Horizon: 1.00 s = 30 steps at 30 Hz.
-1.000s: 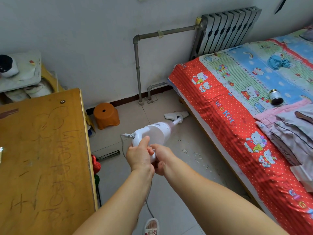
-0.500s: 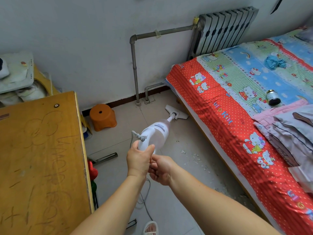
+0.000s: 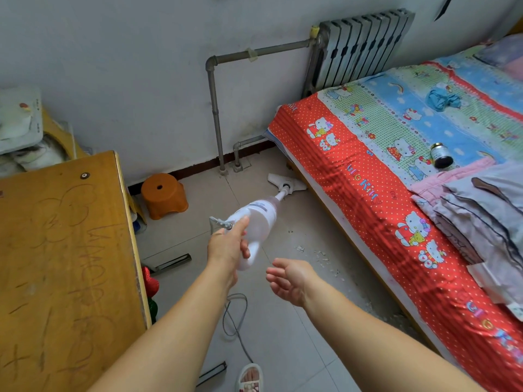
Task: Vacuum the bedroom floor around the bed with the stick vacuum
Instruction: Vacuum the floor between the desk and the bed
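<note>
Head view: the left hand (image 3: 226,247) is wrapped around the handle of the white stick vacuum (image 3: 259,219), thumb lying along the top of the body. The right hand (image 3: 291,280) hangs just beside the handle with palm up and fingers loosely spread, touching nothing.

The vacuum body points away from the person toward the far wall. Its short tube runs down to the floor head (image 3: 285,182), which lies flat on the tiled floor (image 3: 283,335) just beside the bed (image 3: 368,176), near the bed's corner. A grey power cord (image 3: 235,315) leaves the rear of the body, loops on the floor below the left forearm and trails toward the near edge of the frame.

Small pale debris (image 3: 319,256) is scattered on the tiles along the bed's edge, between the right hand and the bed frame.

The bed carries a red, green and blue cartoon-print sheet, a dark jar (image 3: 441,155), a crumpled blue cloth (image 3: 441,99) and folded grey laundry (image 3: 481,210).

A scribbled wooden counter (image 3: 65,264) stands at the left. An orange stool (image 3: 164,195) sits against the wall beyond it. A grey radiator (image 3: 359,49) and its pipe (image 3: 215,108) are mounted on the wall behind the bed. One slippered foot (image 3: 249,377) shows at the bottom edge
</note>
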Tool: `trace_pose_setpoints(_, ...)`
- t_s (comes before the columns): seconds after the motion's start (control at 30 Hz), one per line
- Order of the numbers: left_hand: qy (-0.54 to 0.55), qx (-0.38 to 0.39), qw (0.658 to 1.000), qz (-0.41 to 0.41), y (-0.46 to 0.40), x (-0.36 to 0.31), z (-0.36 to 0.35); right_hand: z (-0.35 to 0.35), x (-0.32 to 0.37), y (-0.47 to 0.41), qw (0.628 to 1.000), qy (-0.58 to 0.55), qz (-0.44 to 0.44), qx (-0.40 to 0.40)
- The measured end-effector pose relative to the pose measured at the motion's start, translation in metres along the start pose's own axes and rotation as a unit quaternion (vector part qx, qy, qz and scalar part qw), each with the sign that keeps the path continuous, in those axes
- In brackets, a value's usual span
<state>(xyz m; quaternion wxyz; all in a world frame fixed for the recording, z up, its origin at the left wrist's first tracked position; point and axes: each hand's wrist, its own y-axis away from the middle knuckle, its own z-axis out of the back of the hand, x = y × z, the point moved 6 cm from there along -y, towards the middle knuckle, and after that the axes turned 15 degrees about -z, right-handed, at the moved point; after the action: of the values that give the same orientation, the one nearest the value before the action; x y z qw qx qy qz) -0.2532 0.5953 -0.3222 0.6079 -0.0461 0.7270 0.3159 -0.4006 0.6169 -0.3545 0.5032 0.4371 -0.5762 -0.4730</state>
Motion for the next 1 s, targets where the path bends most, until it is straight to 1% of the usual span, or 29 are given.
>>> trace_pose_setpoints(0.07,0.007,-0.031,0.999,0.023,0.01,0.002,0.006,0.009,-0.004,0.001,1.0,-0.012,-0.004,-0.008)
trace_pose_setpoints(0.33,-0.026,-0.08,0.996,-0.004,0.055,0.023,0.025,0.02,-0.016,0.002,1.0,0.002,-0.003,-0.007)
trace_pose_setpoints(0.47,-0.039,-0.09,0.995,-0.014,0.061,0.023,0.017,0.025,-0.02,0.008,1.0,-0.003,0.0,0.011)
trace_pose_setpoints(0.53,-0.042,-0.082,0.996,-0.017,0.059,0.02,0.007,0.026,-0.02,0.015,0.999,0.006,0.013,0.028)
trace_pose_setpoints(0.63,-0.03,-0.056,0.998,-0.018,0.058,0.016,-0.013,0.023,-0.011,0.026,0.995,0.042,0.067,0.053)
trace_pose_setpoints(0.7,-0.021,-0.037,0.999,-0.021,0.059,0.013,-0.022,0.02,-0.001,0.033,0.991,0.068,0.099,0.057)
trace_pose_setpoints(0.77,-0.005,-0.03,0.999,-0.016,0.064,0.015,-0.027,0.021,0.006,0.038,0.988,0.092,0.114,0.05)
trace_pose_setpoints(0.87,0.003,-0.036,0.999,0.005,0.08,0.024,-0.026,0.023,0.01,0.044,0.978,0.153,0.134,0.036)
trace_pose_setpoints(1.0,0.013,-0.055,0.998,0.015,0.101,0.038,-0.018,0.022,-0.004,0.044,0.954,0.258,0.151,0.0)
